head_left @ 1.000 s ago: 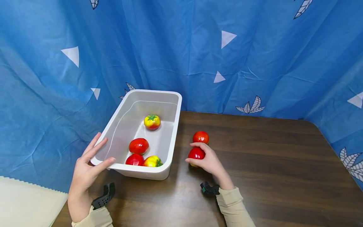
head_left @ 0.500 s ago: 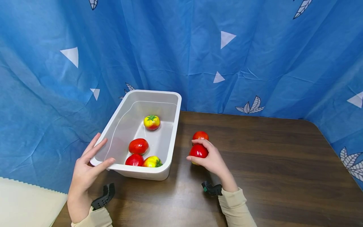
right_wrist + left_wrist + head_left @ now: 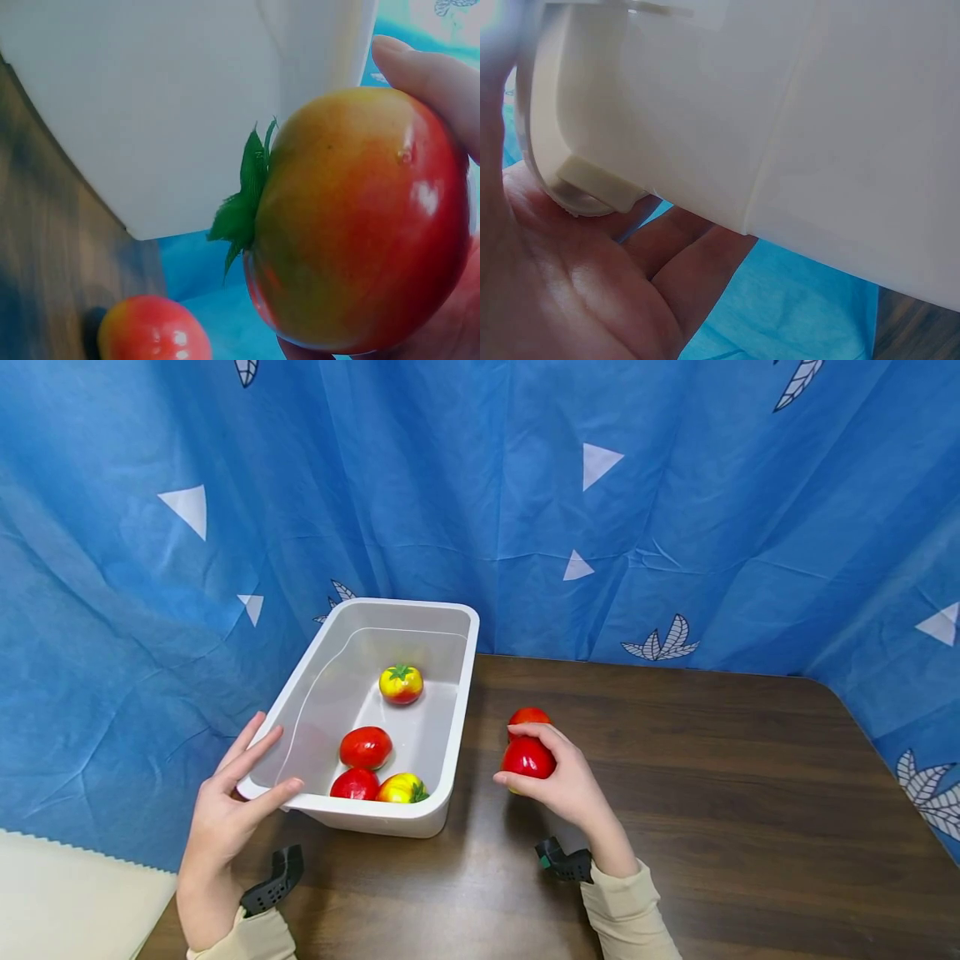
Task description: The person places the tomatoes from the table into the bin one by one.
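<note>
My right hand (image 3: 566, 781) grips a glossy tomato (image 3: 528, 758) between thumb and fingers, close over the table. The right wrist view shows this tomato (image 3: 352, 225) with yellow-orange shading into red and its green leafy calyx facing left. Just behind it, partly covered, a second red tomato (image 3: 529, 716) sits on the wood. At the near left corner of a white plastic bin (image 3: 467, 677), my left hand (image 3: 228, 814) holds the rim, thumb on the front edge and fingers along the side. Inside lie red tomatoes (image 3: 366, 747) and yellow-red tomatoes (image 3: 401, 684).
A dark wooden table (image 3: 720, 793) extends to the right of the bin. Blue patterned cloth (image 3: 525, 510) hangs along the back and both sides. Pale cloth (image 3: 67, 893) lies at the lower left. Each wrist carries a black camera mount (image 3: 564, 862).
My right hand has shifted slightly right and away from me with the tomato, which now covers more of the tomato behind. My left hand and the bin stay in place.
</note>
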The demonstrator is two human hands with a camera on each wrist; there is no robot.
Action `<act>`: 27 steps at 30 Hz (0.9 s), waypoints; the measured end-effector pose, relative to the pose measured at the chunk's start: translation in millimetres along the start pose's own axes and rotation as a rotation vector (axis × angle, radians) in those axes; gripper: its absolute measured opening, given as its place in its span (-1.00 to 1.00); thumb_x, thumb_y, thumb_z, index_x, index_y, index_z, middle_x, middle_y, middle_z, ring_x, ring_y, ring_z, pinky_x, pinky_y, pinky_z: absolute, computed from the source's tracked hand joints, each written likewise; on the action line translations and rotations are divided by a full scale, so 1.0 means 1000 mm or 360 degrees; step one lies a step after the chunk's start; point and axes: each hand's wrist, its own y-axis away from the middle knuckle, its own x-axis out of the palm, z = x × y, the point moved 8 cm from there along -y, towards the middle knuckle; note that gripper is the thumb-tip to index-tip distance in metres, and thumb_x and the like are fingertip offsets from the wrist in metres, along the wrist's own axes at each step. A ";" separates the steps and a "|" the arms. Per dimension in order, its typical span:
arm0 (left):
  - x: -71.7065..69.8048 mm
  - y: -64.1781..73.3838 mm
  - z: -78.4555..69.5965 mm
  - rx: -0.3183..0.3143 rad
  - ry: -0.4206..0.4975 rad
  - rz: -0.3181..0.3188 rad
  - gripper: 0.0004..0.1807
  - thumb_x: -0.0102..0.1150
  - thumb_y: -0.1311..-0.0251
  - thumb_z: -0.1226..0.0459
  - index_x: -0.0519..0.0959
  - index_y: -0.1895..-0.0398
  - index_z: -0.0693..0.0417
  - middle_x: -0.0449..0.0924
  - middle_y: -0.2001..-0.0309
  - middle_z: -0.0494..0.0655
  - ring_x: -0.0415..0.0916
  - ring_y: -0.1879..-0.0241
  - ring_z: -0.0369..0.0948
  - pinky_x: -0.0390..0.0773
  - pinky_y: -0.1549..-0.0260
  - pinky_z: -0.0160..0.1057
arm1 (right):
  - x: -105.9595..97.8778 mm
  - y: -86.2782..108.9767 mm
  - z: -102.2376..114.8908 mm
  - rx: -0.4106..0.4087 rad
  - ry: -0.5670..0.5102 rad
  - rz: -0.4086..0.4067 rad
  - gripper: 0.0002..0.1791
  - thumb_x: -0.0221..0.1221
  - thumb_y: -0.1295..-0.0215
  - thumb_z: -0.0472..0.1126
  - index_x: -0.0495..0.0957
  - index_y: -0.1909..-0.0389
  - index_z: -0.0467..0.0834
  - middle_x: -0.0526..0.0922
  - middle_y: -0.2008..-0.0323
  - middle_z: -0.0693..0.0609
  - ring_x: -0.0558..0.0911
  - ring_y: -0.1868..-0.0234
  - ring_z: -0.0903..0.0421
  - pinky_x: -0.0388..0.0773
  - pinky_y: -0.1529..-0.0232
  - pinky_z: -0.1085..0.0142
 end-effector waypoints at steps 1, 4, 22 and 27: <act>0.000 0.000 0.000 0.0001 -0.0007 0.0000 -0.26 0.30 0.06 0.57 0.36 -0.29 0.17 0.06 -0.43 -0.10 0.15 -0.21 -0.23 0.47 0.25 -0.56 | 0.000 0.000 0.002 -0.0009 0.0002 0.0000 -0.34 0.46 0.14 0.01 0.45 -0.08 0.20 0.45 -0.10 0.10 0.42 -0.06 -0.06 0.60 0.21 0.14; 0.000 0.000 -0.001 0.0002 -0.0013 0.0002 -0.26 0.30 0.06 0.56 0.36 -0.29 0.16 0.06 -0.43 -0.10 0.15 -0.21 -0.23 0.47 0.25 -0.56 | -0.001 0.002 0.006 -0.0028 0.0004 0.0001 -0.33 0.46 0.14 0.00 0.45 -0.08 0.20 0.45 -0.10 0.10 0.42 -0.06 -0.05 0.60 0.21 0.15; -0.001 0.001 -0.001 0.0017 -0.0042 0.0000 -0.27 0.30 0.05 0.56 0.36 -0.29 0.17 0.06 -0.43 -0.11 0.15 -0.21 -0.22 0.46 0.26 -0.57 | 0.000 0.006 0.027 -0.0157 -0.0028 -0.0016 -0.34 0.46 0.13 -0.04 0.47 -0.09 0.16 0.46 -0.10 0.13 0.43 -0.06 -0.02 0.60 0.20 0.17; 0.000 0.001 -0.001 0.0020 -0.0030 0.0002 -0.27 0.30 0.05 0.57 0.36 -0.29 0.18 0.06 -0.43 -0.09 0.16 -0.21 -0.24 0.46 0.25 -0.57 | 0.000 0.005 0.032 -0.0195 -0.0057 -0.0036 -0.35 0.46 0.11 -0.06 0.48 -0.09 0.16 0.46 -0.09 0.16 0.43 -0.06 -0.01 0.60 0.19 0.17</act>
